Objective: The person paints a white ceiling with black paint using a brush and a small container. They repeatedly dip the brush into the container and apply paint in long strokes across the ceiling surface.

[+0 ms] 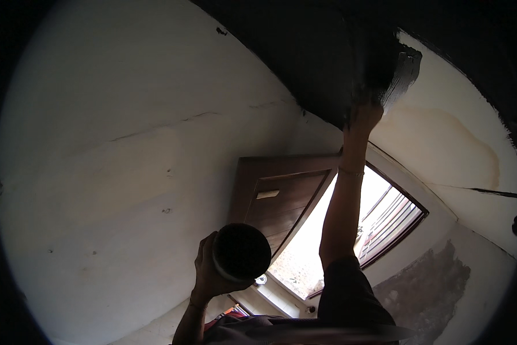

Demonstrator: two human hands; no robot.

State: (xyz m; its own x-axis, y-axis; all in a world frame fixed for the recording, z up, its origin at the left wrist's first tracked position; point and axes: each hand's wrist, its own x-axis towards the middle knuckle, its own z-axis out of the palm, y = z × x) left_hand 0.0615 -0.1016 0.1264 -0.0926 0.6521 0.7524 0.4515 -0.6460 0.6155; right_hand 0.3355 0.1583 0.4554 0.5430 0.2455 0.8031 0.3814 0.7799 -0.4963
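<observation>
Container, one: round, dark inside [225, 273], held low, left of the raised arm, its mouth toward the camera; contents too dark to tell.
Left grip, one [207, 273]: fingers wrapped around the container's side, closed on it.
Right grip, one [364, 119]: raised to the edge of the black coating; fingers lost in shadow, so how far closed, and on what, cannot be told.
Bracelet, one [350, 172]: thin, on the right wrist.
Black coating, one broad area [316, 63]: overhead, with one streaky, glossy edge just beside the right grip.
Ring stain, one [496, 158]: brownish, on the pale surface right of the coating.
Door, one [248, 178]: brown, standing open, bearing one small pale plate [267, 194].
Doorway, one: bright, with several bars [392, 221] at its right.
Grey patch, one [428, 290]: irregular, on the lower-right wall.
</observation>
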